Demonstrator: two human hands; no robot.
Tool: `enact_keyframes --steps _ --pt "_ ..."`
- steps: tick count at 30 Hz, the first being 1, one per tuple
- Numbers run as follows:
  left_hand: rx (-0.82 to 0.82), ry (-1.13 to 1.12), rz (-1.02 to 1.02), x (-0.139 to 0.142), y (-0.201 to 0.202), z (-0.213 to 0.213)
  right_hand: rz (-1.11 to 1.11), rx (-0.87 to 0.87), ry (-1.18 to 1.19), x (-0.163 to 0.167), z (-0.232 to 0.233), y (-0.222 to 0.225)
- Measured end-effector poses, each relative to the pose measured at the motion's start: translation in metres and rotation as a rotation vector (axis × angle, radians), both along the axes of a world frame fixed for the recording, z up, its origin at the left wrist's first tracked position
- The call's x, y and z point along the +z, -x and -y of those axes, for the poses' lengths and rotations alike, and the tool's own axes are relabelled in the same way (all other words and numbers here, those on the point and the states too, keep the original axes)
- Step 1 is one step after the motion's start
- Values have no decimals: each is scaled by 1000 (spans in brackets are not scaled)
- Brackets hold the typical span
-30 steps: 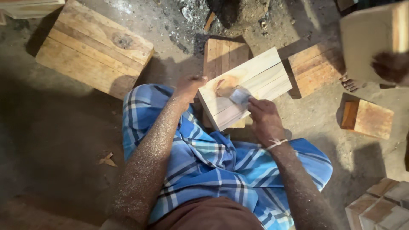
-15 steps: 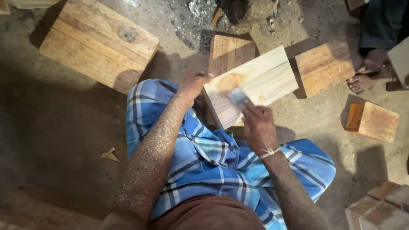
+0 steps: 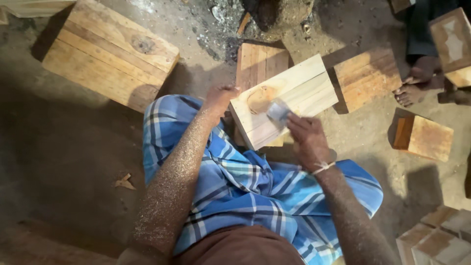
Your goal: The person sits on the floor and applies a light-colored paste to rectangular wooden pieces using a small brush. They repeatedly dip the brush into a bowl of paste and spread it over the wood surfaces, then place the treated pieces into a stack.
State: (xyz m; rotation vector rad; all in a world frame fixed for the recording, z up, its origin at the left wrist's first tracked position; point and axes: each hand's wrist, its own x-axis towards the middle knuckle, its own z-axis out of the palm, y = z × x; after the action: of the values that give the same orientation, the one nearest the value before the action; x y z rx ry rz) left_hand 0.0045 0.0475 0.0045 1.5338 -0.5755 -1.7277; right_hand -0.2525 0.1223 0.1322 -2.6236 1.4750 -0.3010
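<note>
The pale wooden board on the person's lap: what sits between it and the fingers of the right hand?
In the head view, a small grey pad lies flat on the pale wooden board, pressed under the right hand. The left hand grips the board's left edge.

A large slatted wooden block (image 3: 110, 51) is lying on the dirt floor (image 3: 64, 147) at upper left. Smaller wooden blocks (image 3: 367, 76) are sitting right, near another person's bare foot (image 3: 411, 93).

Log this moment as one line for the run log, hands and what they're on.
left hand: grips edge of pale wooden board | right hand: presses grey sanding pad on board | seated on floor, other wooden blocks around
</note>
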Motion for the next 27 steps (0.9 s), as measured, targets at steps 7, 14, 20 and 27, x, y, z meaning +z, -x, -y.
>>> enact_keyframes --steps 7,14,20,27 --pt "62 126 -152 -10 3 5 -342 431 -7 12 53 -42" --pt "56 183 -107 -10 0 3 -513 473 9 25 125 5" --pt "38 123 -97 -13 0 5 -452 242 -29 38 126 51" --pt "-32 45 14 -24 0 6 182 -6 -99 -27 23 -9"
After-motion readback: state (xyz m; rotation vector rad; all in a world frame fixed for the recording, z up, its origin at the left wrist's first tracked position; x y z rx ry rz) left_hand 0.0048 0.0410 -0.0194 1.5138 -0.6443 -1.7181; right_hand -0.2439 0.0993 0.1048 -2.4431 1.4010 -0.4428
